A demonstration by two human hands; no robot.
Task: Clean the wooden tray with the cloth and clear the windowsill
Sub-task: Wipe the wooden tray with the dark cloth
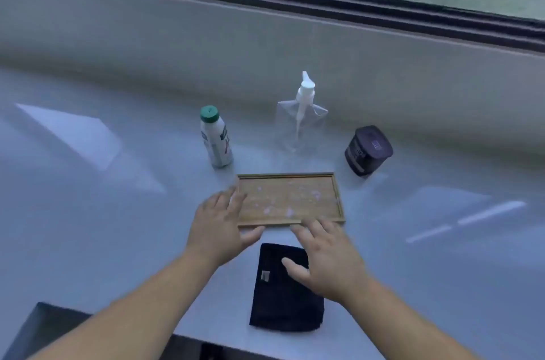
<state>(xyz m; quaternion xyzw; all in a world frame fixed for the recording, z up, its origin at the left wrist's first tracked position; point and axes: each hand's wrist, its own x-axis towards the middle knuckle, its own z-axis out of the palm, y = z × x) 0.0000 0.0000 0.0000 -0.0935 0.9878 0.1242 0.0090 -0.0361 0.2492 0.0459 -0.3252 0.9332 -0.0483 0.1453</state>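
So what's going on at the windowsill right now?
A person is reaching toward a wooden tray on the windowsill. The left hand is spread at the tray's left end, and the right hand hovers open over a folded dark cloth near the tray's front edge. Neither grips anything. The tray shows pale spots. A green-capped bottle, clear pump bottle and dark jar stand behind it.

A tan wooden tray (290, 200) is speckled with pale pink spots. A black cloth (284, 292), a green-capped white bottle (216, 138) and a dark purple jar (368, 150) are seen.
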